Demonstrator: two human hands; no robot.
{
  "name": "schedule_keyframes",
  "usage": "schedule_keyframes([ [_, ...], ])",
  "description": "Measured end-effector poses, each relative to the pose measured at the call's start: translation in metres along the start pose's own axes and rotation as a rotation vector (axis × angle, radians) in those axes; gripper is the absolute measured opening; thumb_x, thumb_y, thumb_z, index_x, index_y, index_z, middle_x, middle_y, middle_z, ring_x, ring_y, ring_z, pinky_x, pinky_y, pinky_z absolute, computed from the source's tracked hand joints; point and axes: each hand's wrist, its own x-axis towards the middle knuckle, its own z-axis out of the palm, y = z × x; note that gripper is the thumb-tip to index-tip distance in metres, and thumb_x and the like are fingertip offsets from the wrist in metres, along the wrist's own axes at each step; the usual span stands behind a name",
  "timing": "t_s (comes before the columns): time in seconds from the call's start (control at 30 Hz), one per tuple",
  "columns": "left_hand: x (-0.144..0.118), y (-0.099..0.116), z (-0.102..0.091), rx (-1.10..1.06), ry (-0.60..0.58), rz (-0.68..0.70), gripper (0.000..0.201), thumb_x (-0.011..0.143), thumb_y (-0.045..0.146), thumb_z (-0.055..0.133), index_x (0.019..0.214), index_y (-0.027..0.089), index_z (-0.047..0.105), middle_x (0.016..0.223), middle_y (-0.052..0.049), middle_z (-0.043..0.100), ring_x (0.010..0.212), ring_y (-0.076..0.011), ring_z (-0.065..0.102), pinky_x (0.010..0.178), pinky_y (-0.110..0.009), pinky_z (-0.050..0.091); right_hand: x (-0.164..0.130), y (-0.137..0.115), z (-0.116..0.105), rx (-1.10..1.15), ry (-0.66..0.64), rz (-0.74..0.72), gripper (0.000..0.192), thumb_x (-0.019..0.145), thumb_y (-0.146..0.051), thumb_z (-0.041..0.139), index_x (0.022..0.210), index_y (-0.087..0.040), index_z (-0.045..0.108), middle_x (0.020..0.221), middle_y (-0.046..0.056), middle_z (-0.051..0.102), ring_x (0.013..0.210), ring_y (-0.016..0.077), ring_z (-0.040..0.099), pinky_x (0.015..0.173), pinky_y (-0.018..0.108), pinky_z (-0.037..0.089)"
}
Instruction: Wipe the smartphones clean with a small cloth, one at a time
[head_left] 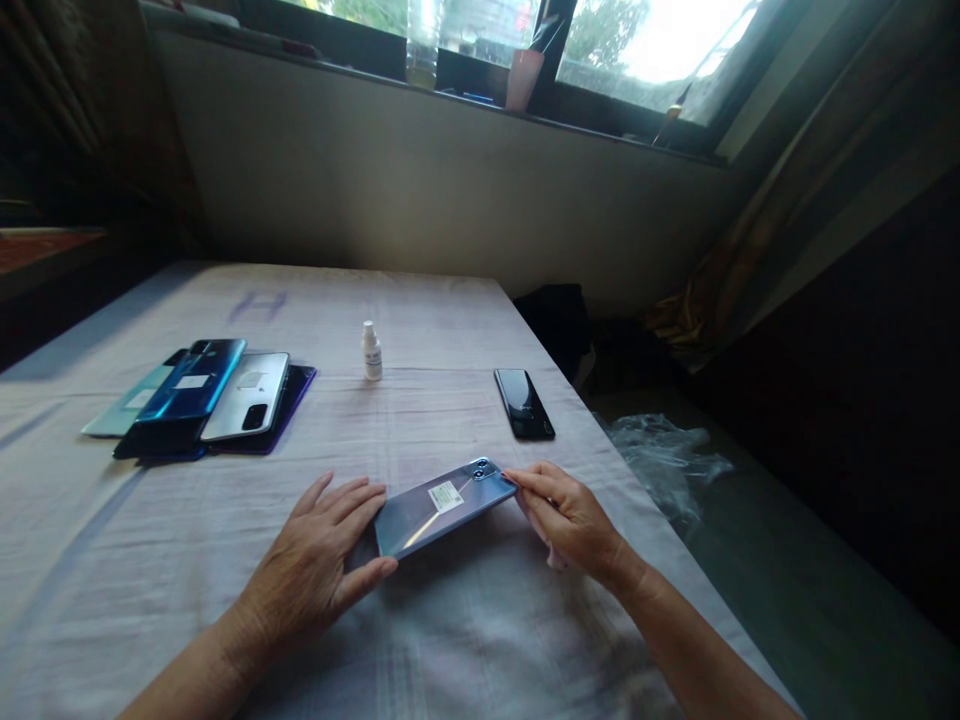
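A silver-blue phone [442, 506] lies back side up, a white sticker on it, on the cloth-covered table [225, 560]. My left hand [319, 565] grips its near-left end, thumb under the edge and fingers on top. My right hand [566, 515] touches the camera end with its fingertips and seems to have a small pink cloth tucked beneath the palm. A black phone [524, 403] rests farther back on the right. A small white dropper bottle [371, 352] stands upright at the middle of the table.
A stack of several phones [206, 395] lies back side up at the left. The table's right edge drops to a floor with crumpled clear plastic [660, 455]. On the windowsill stand a bottle [422, 45] and a pink cup [523, 78].
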Motion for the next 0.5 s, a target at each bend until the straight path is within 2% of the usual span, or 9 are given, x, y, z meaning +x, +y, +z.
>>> schedule_keyframes([
  [0.13,-0.001,-0.001,0.001,-0.007,-0.002,-0.003,0.060,0.095,0.064,0.049,0.134,0.020,0.061,0.135,-0.011,0.067,0.126,-0.0303,0.060,0.120,-0.053,0.024,0.010,0.005,-0.003,-0.018,-0.071,-0.024,0.034,0.096,-0.025,0.048,0.113,-0.021,0.077,0.083,0.002,0.062,0.058,0.0100,0.058,0.048,0.020,0.050],
  [0.3,-0.004,-0.004,0.005,-0.022,-0.009,-0.011,0.060,0.095,0.063,0.050,0.138,0.021,0.058,0.136,-0.010,0.066,0.128,-0.0300,0.058,0.121,-0.052,0.023,0.024,0.010,-0.006,-0.136,-0.133,-0.066,0.032,0.096,-0.021,0.050,0.112,-0.023,0.077,0.081,0.001,0.063,0.071,0.0126,0.064,0.066,0.023,0.055],
  [0.5,-0.003,-0.004,0.005,-0.028,-0.019,-0.017,0.058,0.096,0.061,0.050,0.139,0.022,0.057,0.137,-0.010,0.065,0.129,-0.0290,0.058,0.121,-0.051,0.023,0.039,0.021,-0.004,-0.196,-0.217,-0.096,0.030,0.096,-0.019,0.053,0.115,-0.024,0.076,0.083,0.002,0.066,0.079,0.0140,0.066,0.074,0.024,0.054],
])
